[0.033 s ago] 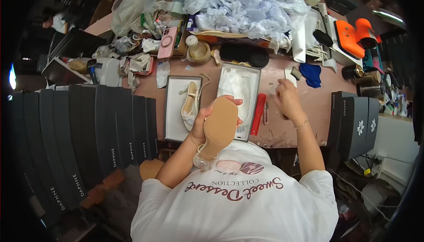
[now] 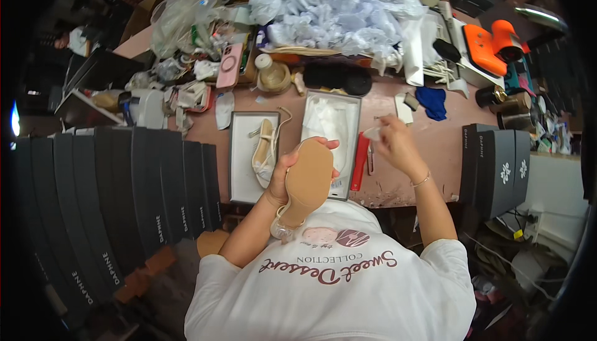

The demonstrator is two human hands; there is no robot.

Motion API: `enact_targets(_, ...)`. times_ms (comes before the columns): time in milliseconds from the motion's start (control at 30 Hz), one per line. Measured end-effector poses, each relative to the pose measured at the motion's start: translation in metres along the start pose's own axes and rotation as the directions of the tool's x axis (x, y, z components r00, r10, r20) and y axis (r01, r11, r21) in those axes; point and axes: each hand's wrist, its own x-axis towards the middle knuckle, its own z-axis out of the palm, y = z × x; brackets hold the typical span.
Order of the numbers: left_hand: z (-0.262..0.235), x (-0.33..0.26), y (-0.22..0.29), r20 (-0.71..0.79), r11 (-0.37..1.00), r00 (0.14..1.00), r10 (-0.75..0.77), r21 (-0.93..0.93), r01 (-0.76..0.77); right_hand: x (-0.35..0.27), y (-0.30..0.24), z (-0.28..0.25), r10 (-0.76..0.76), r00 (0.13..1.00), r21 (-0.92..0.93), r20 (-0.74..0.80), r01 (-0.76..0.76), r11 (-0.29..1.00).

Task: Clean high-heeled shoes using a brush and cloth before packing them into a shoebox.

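Note:
My left hand [image 2: 281, 179] grips a high-heeled sandal [image 2: 309, 176], its tan sole facing up and its clear heel toward my shirt. Between the fingertips of my right hand [image 2: 398, 145] is a small whitish, translucent piece [image 2: 372, 134], too blurred to name, held above the table to the right of the sandal. The matching strappy sandal [image 2: 264, 145] lies in an open grey-edged shoe box [image 2: 233, 173] at the left. White tissue paper [image 2: 326, 123] fills a second open box [image 2: 357, 108] behind the held sandal. A white card [image 2: 403, 110] lies beyond my right hand.
Beside the second box lie a red flat tool [image 2: 359, 161] and tweezers [image 2: 371, 157]. Dark shoe boxes stand in a row at left [image 2: 146, 179] and right [image 2: 479, 173]. Farther back are a blue cloth [image 2: 433, 103], a jar [image 2: 273, 75], a pink phone [image 2: 229, 65] and crumpled plastic [image 2: 336, 18].
My right hand has drawn back from the white card toward the sandal, a small whitish piece now showing at its fingertips. My left hand still holds the sandal sole-up.

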Motion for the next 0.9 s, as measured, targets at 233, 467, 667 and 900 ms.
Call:
enact_targets(233,0.003,0.0,-0.018,0.052,0.984,0.988,-0.148,0.107,0.142,-0.012,-0.119,0.005,0.055,0.998,0.752,-0.028,-0.016,0.659)
enact_targets(467,-0.004,-0.007,-0.017,0.098,0.975,0.977,-0.191,0.13,0.178,-0.014,-0.145,0.036,0.236,0.872,0.565,-0.43,0.056,0.823)
enact_targets(667,-0.011,-0.007,-0.024,0.007,0.988,0.988,-0.154,-0.022,0.154,-0.044,-0.148,0.026,0.155,0.961,0.568,-0.23,0.003,0.823)
enact_targets(900,-0.007,0.007,-0.025,-0.056,0.978,0.976,-0.209,-0.023,0.209,-0.042,-0.118,0.002,0.009,0.993,0.499,-0.119,0.052,0.865)
